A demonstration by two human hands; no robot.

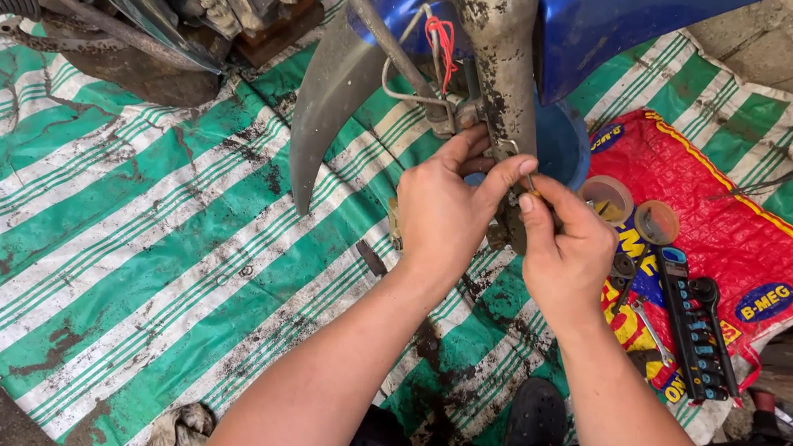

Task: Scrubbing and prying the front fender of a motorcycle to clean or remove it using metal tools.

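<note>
Both hands work at the foot of the grimy grey metal fork leg (500, 59) over the green-and-white striped tarpaulin (114, 217): left hand (440, 209) steadying its bracket, right hand (564, 248) pinching what seems a small fastener, apparently not yet seated.

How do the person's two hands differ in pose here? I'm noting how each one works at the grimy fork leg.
The left hand lies higher, its fingers curled against the fork leg; the right hand sits lower and nearer, beside the leg's lower end. The left hand shows no tool, while the right hand pinches a small slim item, too small to identify. Both are bare and meet at the same spot.
</note>
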